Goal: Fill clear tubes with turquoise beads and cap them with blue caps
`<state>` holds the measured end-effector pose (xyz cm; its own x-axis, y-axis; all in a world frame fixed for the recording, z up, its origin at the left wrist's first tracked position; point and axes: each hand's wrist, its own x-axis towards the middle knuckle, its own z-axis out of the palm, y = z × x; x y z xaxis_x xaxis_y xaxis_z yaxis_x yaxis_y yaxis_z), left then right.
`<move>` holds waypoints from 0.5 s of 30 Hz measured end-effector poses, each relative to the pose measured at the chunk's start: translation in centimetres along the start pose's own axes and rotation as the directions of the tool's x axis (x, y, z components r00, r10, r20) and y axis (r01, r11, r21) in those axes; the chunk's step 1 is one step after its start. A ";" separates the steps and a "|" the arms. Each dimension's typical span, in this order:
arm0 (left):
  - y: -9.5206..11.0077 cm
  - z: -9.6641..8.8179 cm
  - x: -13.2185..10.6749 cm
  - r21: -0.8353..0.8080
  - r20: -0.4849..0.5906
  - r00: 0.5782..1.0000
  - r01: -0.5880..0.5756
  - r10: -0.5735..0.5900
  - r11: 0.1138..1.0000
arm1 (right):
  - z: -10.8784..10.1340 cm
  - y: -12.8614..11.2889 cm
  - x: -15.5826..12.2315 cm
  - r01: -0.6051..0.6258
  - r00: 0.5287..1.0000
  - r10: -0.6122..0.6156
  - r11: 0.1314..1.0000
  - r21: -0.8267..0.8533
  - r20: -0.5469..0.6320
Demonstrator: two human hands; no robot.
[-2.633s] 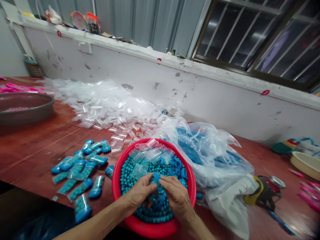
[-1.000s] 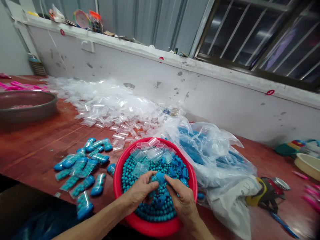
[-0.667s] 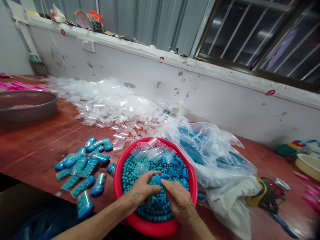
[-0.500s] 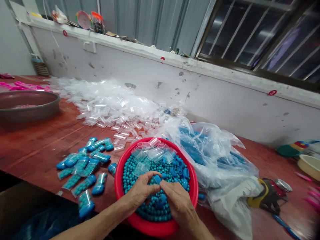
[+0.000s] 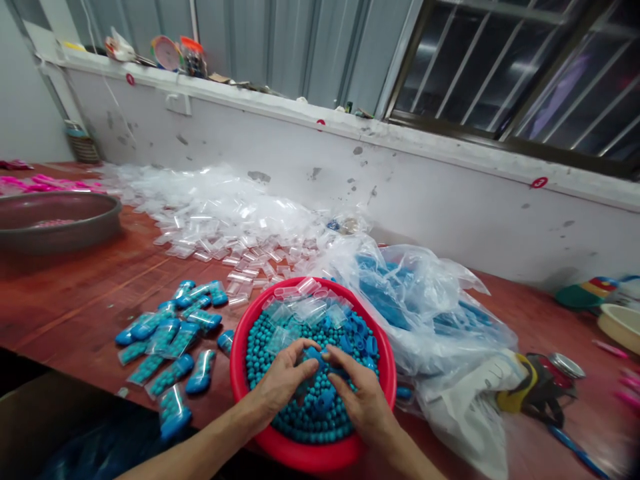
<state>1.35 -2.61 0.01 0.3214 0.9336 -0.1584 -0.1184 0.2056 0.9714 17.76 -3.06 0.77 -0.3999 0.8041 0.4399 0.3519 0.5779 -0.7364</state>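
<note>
Both hands are over a red basin (image 5: 239, 353) filled with small teal beads (image 5: 300, 423). My left hand (image 5: 283, 380) is closed around a small piece with a blue cap (image 5: 312, 355); the fingers hide much of it. Close on its right, my right hand (image 5: 363, 393) has its thumb and index finger apart, the fingertips at the blue piece. Clear plastic cases (image 5: 307, 307) lie on the beads at the basin's far side. Loose blue caps (image 5: 357, 330) lie at its right side. Left of the basin are several bead-filled clear cases with blue caps (image 5: 173, 333).
A heap of clear cases (image 5: 220, 207) spreads along the wall. Right of the basin lies a plastic bag (image 5: 410, 287) with blue pieces inside. A brown basin (image 5: 60, 230) stands at far left, and a red jar with a metal lid (image 5: 563, 370) at right.
My right thumb and index finger have spread apart beside the blue cap, and the right hand has shifted slightly right. My left hand stays about where it was.
</note>
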 end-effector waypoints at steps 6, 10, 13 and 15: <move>0.1 0.0 -0.5 0.026 0.070 0.997 -0.037 0.035 0.999 | 0.6 0.3 1.6 -0.415 0.858 0.512 0.742 0.527 -0.045; 0.1 0.2 -0.8 0.096 0.009 0.999 -0.053 0.053 0.994 | 0.4 -0.5 1.0 -0.334 0.937 0.348 0.903 0.271 -0.007; 0.2 0.2 -0.7 0.164 -0.019 0.988 -0.147 0.152 0.975 | 1.1 -1.1 0.1 -0.161 0.978 0.167 0.985 -0.055 0.123; 0.3 0.1 -0.5 0.205 -0.008 0.973 -0.225 0.231 0.953 | 1.9 -1.3 -0.2 -0.105 0.978 0.139 0.972 -0.210 0.158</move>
<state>1.26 -3.08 0.45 0.2778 0.9581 0.0691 0.0073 -0.0741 0.9972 15.77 -4.23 0.62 -0.4757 0.8444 0.2463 0.5615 0.5071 -0.6539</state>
